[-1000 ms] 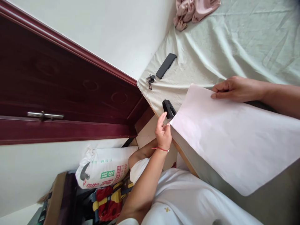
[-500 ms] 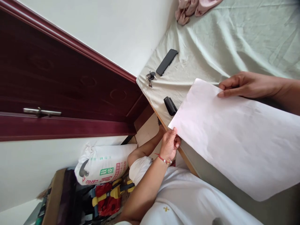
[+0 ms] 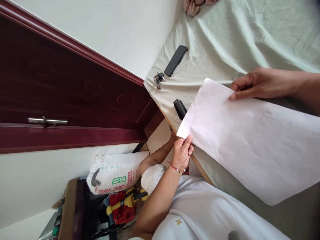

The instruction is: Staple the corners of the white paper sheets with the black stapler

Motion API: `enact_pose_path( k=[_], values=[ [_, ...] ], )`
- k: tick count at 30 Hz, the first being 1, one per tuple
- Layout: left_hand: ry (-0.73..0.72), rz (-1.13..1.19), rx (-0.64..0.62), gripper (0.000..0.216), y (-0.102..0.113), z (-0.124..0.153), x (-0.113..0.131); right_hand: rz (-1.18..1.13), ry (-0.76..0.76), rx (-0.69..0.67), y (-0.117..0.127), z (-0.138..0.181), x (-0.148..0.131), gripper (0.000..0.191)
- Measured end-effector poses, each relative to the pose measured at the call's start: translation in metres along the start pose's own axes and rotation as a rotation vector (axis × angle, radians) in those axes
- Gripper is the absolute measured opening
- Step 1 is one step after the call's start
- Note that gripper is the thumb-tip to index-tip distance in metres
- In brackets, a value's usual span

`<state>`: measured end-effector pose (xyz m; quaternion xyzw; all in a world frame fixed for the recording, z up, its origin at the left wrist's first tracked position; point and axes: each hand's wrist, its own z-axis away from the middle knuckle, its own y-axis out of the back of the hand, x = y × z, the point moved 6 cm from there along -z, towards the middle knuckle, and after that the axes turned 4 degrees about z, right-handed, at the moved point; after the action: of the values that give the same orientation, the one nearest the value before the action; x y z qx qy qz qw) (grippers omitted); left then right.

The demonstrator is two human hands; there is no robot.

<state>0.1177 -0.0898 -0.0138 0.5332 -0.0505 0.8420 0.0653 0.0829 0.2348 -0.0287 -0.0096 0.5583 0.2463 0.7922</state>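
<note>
A large white sheet of paper [image 3: 240,140] spreads between my two hands, slightly wrinkled, above a bed-like surface with a pale green cloth [image 3: 225,43]. My left hand [image 3: 182,151], with a red beaded string on its wrist, pinches the sheet's near edge close to its left corner, thumb on top. On the far edge, my right hand [image 3: 257,85] grips the paper between thumb and curled fingers. Just beyond the sheet's left edge lies a black object [image 3: 180,109], partly covered by the paper; its kind is unclear.
A flat black bar-shaped piece [image 3: 176,60] and a bunch of keys [image 3: 159,78] rest on the cloth near the wall. Pink fabric [image 3: 192,7] lies at the top. Left are a dark red door [image 3: 75,76], a white sack [image 3: 117,173] and a red-and-yellow item [image 3: 125,206].
The paper and my right hand have shifted slightly up in the picture. A little more of the paper's corner now sticks out past my left thumb. The view has also moved slightly.
</note>
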Motion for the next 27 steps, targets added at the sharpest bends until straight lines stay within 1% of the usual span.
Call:
enact_pose_path(
  k=[3, 9, 11, 14, 16, 19, 24, 27],
  values=[
    [-0.019, 0.02, 0.007, 0.058, 0.0022, 0.0031, 0.0, 0.042, 0.001, 0.017, 0.0022, -0.0024, 0.0007, 0.079],
    [0.023, -0.013, -0.103, 0.049, -0.0008, 0.0092, -0.0039, 0.031, 0.009, 0.053, 0.0064, -0.0035, 0.0041, 0.082],
    [0.0, -0.018, -0.089, 0.049, 0.0004, 0.0083, -0.0044, 0.037, -0.003, 0.06, 0.0058, -0.0031, 0.0031, 0.083],
    [-0.027, 0.005, -0.031, 0.052, 0.0029, 0.0056, -0.0052, 0.056, -0.009, 0.08, 0.0052, -0.0025, 0.0002, 0.085],
    [-0.025, 0.03, 0.012, 0.054, 0.0042, 0.0043, -0.0055, 0.085, 0.017, 0.079, 0.0043, -0.0028, -0.002, 0.083],
    [-0.013, 0.066, 0.055, 0.051, 0.0044, 0.0035, -0.0052, 0.121, 0.051, 0.055, 0.0027, -0.0042, -0.0028, 0.078],
    [-0.026, 0.085, 0.073, 0.045, 0.0049, 0.0037, -0.0058, 0.131, 0.032, 0.047, 0.0035, -0.0054, 0.0003, 0.081],
    [-0.045, 0.062, 0.033, 0.043, 0.0052, 0.0058, -0.0087, 0.151, 0.055, 0.061, 0.0045, -0.0054, -0.0008, 0.084]
  ],
)
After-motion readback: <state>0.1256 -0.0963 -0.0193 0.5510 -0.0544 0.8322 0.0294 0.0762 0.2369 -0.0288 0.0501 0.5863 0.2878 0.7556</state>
